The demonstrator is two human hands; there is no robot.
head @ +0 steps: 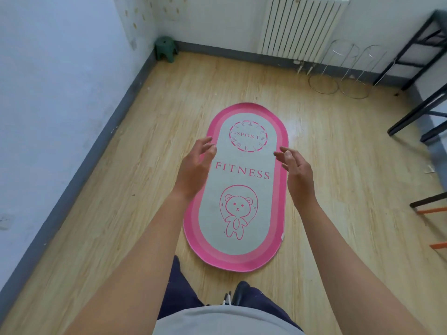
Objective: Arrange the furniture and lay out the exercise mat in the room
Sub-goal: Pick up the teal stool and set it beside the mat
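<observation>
Checking the lie of the exercise mat (242, 247) appears to be the step in hand. The mat is a pink-bordered oval with a grey centre. It lies flat on the wooden floor (350, 184), printed side up. Its long axis runs near to far, with the far end set slightly to the right. The near end lies just beyond the person's feet.

Hands: the left hand (193, 165) and the right hand (296, 170) are held out over the middle of the mat, one toward each long edge. The palms face inward and the fingers are spread and loosely bent. Neither hand holds anything. Both appear to be raised clear of the mat, though this single view cannot confirm it.

Recommended procedure:
1. Inspect the whole border for lifted or folded sections. None is evident.
2. If the angle needs correcting, take both long edges at matching points and turn the mat as one piece. Pulling on one edge alone would probably crease it.
3. Keep the mat well apart from the left wall (48, 105) and from the black frame (420, 44) at the right.

Surroundings: a green stool (166, 49) stands in the far left corner. A white radiator (302, 27) hangs on the far wall, with wire stands (338, 68) on the floor just to its right.
</observation>
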